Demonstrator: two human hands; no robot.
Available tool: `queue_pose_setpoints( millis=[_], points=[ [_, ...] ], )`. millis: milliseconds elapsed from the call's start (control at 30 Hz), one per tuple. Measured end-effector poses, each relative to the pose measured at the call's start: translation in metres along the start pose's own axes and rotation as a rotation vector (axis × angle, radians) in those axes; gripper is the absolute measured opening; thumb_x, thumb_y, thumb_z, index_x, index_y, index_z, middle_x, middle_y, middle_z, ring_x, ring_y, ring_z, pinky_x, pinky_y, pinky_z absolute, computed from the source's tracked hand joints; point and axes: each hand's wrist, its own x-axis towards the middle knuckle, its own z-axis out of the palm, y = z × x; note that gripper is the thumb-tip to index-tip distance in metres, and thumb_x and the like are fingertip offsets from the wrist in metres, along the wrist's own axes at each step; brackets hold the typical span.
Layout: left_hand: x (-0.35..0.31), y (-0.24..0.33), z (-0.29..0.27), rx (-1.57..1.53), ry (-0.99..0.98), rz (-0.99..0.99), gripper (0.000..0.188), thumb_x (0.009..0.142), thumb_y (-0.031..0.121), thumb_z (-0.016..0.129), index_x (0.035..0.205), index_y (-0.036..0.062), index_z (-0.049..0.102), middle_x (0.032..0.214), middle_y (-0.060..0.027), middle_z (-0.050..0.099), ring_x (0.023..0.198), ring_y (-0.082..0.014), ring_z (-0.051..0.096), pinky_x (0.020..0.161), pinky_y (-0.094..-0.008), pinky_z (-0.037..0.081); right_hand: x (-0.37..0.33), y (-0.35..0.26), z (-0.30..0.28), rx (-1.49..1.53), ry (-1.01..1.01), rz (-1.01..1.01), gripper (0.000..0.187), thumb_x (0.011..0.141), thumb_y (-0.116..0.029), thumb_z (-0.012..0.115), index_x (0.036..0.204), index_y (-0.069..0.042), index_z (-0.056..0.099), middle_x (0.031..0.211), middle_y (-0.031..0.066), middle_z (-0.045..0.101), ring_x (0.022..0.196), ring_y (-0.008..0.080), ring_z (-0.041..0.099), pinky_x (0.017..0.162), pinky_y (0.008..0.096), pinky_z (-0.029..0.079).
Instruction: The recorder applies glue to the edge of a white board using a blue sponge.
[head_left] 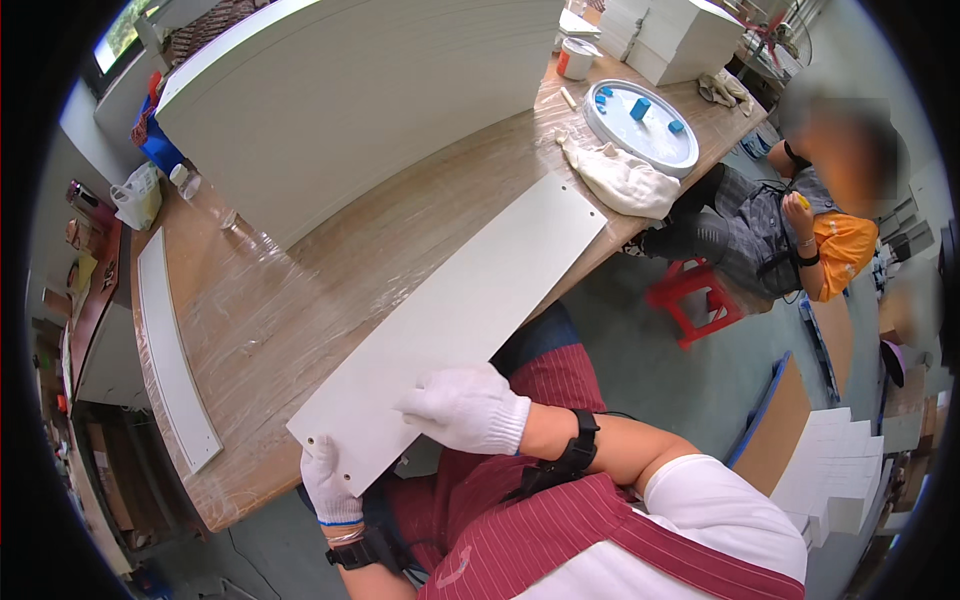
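A long white board point(450, 325) with small holes at both ends lies slantwise over the table's near edge, its near end reaching past the edge above my lap. My left hand point(330, 485), in a white knit glove, grips the near left end, with a finger beside one hole and the rest out of sight under the board. Over the board's near half is my right hand point(468, 408), gloved too, its fingers curled closed at the surface. Whatever they may hold is hidden.
A large white panel stack point(370, 100) stands at the back. A narrow white strip point(175, 350) lies at the left. To the right are a cloth point(622, 178), a round lid point(640, 125) with blue pieces, and a white tub point(577, 58). A co-worker point(790, 220) sits beside a red stool point(695, 300).
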Motion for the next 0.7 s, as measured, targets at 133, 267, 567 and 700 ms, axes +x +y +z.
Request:
queue_pose_setpoints(
  millis=[133, 267, 567, 700],
  points=[
    [0.004, 0.000, -0.004, 0.033, 0.008, -0.080, 0.050, 0.101, 0.027, 0.061, 0.137, -0.0052, 0.048, 0.126, -0.0158, 0.063, 0.108, -0.0251, 0.067, 0.092, -0.0368, 0.057, 0.018, 0.018, 0.040, -0.090, -0.055, 0.013, 0.012, 0.090, -0.018, 0.057, 0.096, -0.010, 0.065, 0.084, 0.0135, 0.067, 0.081, 0.0346, 0.069, 0.067, 0.0471, 0.056],
    [0.005, 0.001, -0.001, 0.094, 0.052, -0.072, 0.050, 0.101, 0.026, 0.061, 0.136, -0.0071, 0.048, 0.126, -0.0180, 0.063, 0.108, -0.0261, 0.067, 0.092, -0.0371, 0.057, 0.010, 0.088, 0.009, -0.152, 0.189, 0.296, 0.016, 0.091, -0.022, 0.057, 0.101, -0.012, 0.066, 0.087, 0.0127, 0.068, 0.080, 0.0349, 0.069, 0.068, 0.0468, 0.055],
    [0.006, -0.002, 0.005, 0.134, 0.171, -0.033, 0.049, 0.099, 0.021, 0.061, 0.137, -0.0072, 0.047, 0.126, -0.0179, 0.062, 0.108, -0.0273, 0.067, 0.091, -0.0380, 0.057, -0.068, 0.283, -0.112, -0.411, 0.813, 0.849, 0.017, 0.091, -0.024, 0.065, 0.095, -0.010, 0.072, 0.092, 0.0141, 0.072, 0.087, 0.0341, 0.070, 0.077, 0.0433, 0.055],
    [0.007, 0.001, 0.003, 0.155, 0.171, -0.074, 0.050, 0.099, 0.022, 0.061, 0.137, -0.0068, 0.047, 0.127, -0.0176, 0.062, 0.109, -0.0273, 0.067, 0.091, -0.0381, 0.057, -0.052, 0.223, -0.093, -0.107, 0.794, 0.437, 0.017, 0.087, -0.017, 0.070, 0.101, -0.009, 0.073, 0.094, 0.0150, 0.072, 0.085, 0.0318, 0.071, 0.076, 0.0373, 0.057]
  ],
)
